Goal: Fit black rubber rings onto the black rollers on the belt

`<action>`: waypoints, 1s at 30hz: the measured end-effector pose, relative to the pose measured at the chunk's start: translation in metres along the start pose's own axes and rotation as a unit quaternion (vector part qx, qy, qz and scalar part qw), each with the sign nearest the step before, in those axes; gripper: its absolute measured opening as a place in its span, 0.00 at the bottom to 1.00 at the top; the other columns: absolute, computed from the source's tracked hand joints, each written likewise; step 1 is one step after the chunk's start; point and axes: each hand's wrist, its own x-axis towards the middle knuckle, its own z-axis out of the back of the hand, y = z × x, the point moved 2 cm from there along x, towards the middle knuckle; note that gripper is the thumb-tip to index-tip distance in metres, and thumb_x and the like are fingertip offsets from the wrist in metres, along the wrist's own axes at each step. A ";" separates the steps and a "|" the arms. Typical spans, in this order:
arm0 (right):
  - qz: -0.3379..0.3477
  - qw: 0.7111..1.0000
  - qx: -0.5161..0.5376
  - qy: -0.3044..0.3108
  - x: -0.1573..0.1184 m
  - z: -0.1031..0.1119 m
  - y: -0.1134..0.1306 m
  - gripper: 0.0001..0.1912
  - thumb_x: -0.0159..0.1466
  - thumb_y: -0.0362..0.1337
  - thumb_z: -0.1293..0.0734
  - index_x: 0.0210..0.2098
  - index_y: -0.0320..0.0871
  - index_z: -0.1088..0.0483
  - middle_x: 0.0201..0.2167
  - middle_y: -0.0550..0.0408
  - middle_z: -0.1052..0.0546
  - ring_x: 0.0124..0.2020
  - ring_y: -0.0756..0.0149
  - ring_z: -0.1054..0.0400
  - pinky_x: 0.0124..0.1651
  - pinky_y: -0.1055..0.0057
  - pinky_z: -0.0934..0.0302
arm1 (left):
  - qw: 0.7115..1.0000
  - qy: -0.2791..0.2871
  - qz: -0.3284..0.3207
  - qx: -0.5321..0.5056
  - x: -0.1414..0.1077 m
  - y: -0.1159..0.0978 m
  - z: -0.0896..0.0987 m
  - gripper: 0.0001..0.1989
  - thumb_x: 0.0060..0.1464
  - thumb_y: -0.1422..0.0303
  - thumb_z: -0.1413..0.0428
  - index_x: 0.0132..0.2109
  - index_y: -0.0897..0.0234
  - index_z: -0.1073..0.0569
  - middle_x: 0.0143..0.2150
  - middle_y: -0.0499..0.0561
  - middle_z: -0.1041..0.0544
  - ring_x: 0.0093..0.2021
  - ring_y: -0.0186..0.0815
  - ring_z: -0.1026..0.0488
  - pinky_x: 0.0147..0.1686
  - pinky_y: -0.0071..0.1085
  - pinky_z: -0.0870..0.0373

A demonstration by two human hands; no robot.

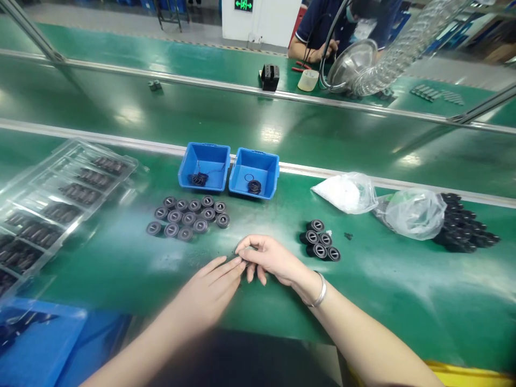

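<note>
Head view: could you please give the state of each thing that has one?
Left hand: outstretched, grip unclear
Right hand: curled, grip unclear
Small left bin: open, stocked
Small right bin: open, stocked
Tray: loaded
Left cylinders: upright
Right cylinders: upright
Left bag: loaded
Right bag: crumpled
Exit sign: lit

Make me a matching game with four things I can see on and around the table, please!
Things:
1. right hand
2. clear tray
3. bag of white stuff
4. blue bins

Clues:
A. at the left side of the green table
B. side by side, with thin black loops inside
C. silver bracelet around its wrist
D. right next to another clear bag

Right pairs: 1-C, 2-A, 3-D, 4-B
</note>
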 end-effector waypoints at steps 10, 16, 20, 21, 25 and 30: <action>0.025 0.995 0.094 -0.035 -0.002 0.000 -0.013 0.19 0.56 0.46 0.28 0.39 0.36 0.25 0.17 0.58 0.27 0.16 0.74 0.34 0.17 0.79 0.40 | 1.000 0.013 0.015 -0.021 -0.002 0.000 -0.005 0.13 0.62 0.79 0.52 0.48 0.71 0.25 0.55 0.61 0.23 0.63 0.45 0.34 0.65 0.48 0.41; 0.064 0.983 0.158 -0.069 -0.015 -0.008 -0.022 0.19 0.61 0.43 0.31 0.47 0.36 0.24 0.16 0.60 0.30 0.18 0.75 0.39 0.22 0.77 0.46 | 0.999 0.046 0.006 -0.029 -0.004 0.002 -0.009 0.14 0.62 0.80 0.53 0.49 0.72 0.26 0.59 0.62 0.26 0.66 0.48 0.38 0.61 0.47 0.38; 0.084 0.971 0.212 -0.069 -0.024 -0.014 -0.030 0.19 0.62 0.38 0.32 0.51 0.38 0.26 0.19 0.60 0.30 0.21 0.74 0.40 0.28 0.73 0.45 | 0.998 0.050 0.015 -0.019 -0.006 -0.002 -0.009 0.16 0.63 0.80 0.55 0.50 0.73 0.26 0.59 0.63 0.27 0.65 0.46 0.37 0.56 0.42 0.37; 0.085 0.970 0.221 -0.064 -0.025 -0.015 -0.031 0.19 0.62 0.37 0.33 0.52 0.39 0.26 0.20 0.59 0.29 0.21 0.74 0.39 0.29 0.73 0.44 | 0.999 0.048 0.018 -0.018 -0.006 -0.003 -0.009 0.16 0.63 0.79 0.55 0.50 0.73 0.26 0.59 0.62 0.27 0.64 0.46 0.36 0.56 0.41 0.37; 0.065 0.972 0.225 -0.036 -0.026 -0.013 -0.028 0.20 0.61 0.33 0.34 0.52 0.39 0.26 0.20 0.60 0.30 0.22 0.74 0.37 0.30 0.73 0.41 | 0.998 0.041 0.036 -0.020 -0.006 -0.009 -0.006 0.16 0.64 0.78 0.55 0.50 0.69 0.25 0.60 0.57 0.27 0.62 0.41 0.33 0.59 0.38 0.42; 0.018 0.984 0.176 -0.018 -0.019 -0.007 -0.015 0.16 0.63 0.39 0.34 0.48 0.38 0.25 0.23 0.55 0.27 0.24 0.71 0.32 0.21 0.77 0.41 | 0.998 0.049 0.035 -0.028 -0.005 -0.007 -0.004 0.14 0.64 0.78 0.54 0.49 0.68 0.25 0.60 0.57 0.27 0.64 0.43 0.36 0.62 0.41 0.46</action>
